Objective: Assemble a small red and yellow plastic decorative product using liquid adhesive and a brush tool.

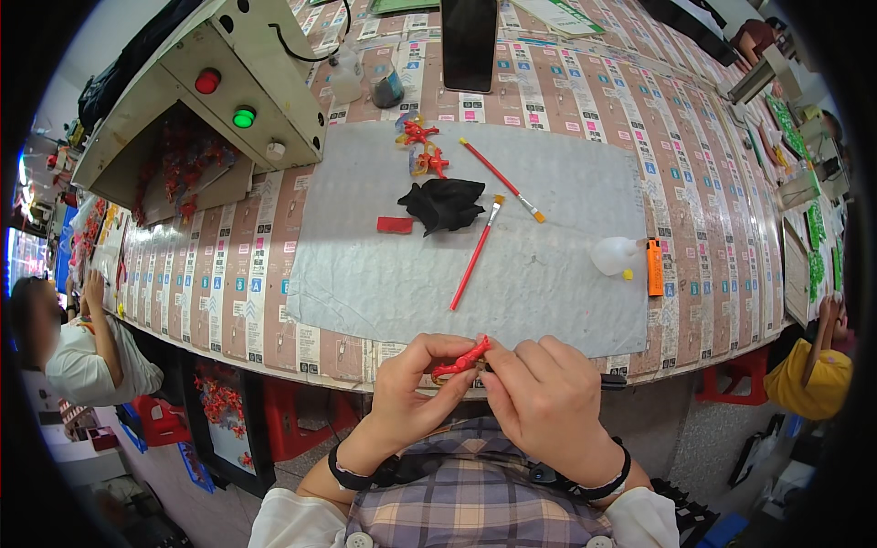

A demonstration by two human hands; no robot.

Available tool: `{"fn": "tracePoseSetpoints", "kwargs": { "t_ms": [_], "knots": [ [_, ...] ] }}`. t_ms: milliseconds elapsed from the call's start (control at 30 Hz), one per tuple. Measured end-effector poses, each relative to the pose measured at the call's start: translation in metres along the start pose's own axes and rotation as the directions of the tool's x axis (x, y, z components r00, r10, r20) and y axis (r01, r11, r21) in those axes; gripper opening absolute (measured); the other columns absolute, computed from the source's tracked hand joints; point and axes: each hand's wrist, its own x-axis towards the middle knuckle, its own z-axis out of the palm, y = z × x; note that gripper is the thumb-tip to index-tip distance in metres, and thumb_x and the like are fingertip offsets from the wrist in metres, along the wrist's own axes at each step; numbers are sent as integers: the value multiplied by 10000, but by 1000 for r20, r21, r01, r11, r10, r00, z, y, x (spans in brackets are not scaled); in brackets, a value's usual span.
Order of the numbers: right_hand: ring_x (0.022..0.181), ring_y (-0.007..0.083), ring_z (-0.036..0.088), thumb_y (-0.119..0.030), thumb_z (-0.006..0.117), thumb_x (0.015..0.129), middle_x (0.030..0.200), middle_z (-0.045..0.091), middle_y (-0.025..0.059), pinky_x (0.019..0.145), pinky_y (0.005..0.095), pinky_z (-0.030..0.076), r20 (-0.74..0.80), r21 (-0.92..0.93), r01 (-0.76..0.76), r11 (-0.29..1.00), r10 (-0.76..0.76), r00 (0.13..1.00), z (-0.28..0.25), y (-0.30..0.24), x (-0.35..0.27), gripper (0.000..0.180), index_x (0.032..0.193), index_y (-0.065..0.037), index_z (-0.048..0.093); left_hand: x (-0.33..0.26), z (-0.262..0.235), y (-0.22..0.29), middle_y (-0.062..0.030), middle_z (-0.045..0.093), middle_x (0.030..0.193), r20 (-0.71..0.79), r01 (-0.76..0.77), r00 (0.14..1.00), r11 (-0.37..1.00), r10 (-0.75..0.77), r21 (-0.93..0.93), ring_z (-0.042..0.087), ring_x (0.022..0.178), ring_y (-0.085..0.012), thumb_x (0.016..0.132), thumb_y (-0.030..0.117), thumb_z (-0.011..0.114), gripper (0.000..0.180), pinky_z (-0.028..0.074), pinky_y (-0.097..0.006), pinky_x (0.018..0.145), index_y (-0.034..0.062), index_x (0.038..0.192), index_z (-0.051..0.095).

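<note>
Red plastic piece (462,359): small and elongated, pinched between both hands just below the near edge of the tabletop (713,192), tilted with its right end higher.
Left hand (413,391): comes up from the lower edge with the wrist bent inward; fingers curled over, fingertips (448,349) clamped on the piece's left part.
Right hand (548,397): back of the hand faces up; thumb and forefinger closed on the piece's right end, knuckles arched, touching the left hand at the fingertips.
Wrists: a dark band on each, above white cuffs and a plaid garment.
Grey mat (365,274): spread over the patterned tabletop, just beyond the hands.
On the mat: two red-handled brushes (475,256), one lying near the hands and one further back; a crumpled black cloth (445,203) between them; a small red block (395,224) just beside the cloth; two small red figures (422,146) at the far edge.
Right of the mat: a white squeeze bottle (614,256) lying on its side, an orange lighter (654,267) just beside it.
Far left: a beige control box (228,82) with one red and one green button.
</note>
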Motion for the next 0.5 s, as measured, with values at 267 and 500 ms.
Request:
{"fn": "tracePoseSetpoints", "kwargs": {
  "t_ms": [267, 500],
  "knots": [
    [570, 200, 467, -156, 636, 746, 642, 458, 40, 508, 328, 363, -1, -48, 8, 999, -8, 1000, 0, -2, 2, 236, 948, -33, 643, 0, 0, 0, -129, 646, 998, -12, -30, 999, 998, 31, 60, 646, 891, -152, 804, -23, 640, 236, 520, -247, 773, -34, 1031, 574],
    [595, 165, 466, -210, 658, 748, 646, 448, 14, 513, 300, 354, 10, -126, 32, 992, -31, 999, 0, -2, 1, 275, 963, -38, 655, 3, 0, 4, -142, 646, 1003, -14, -85, 996, 983, 89, 162, 656, 878, -177, 777, -50, 646, 255, 529, -252, 753, -27, 1022, 577]
  ]
}}
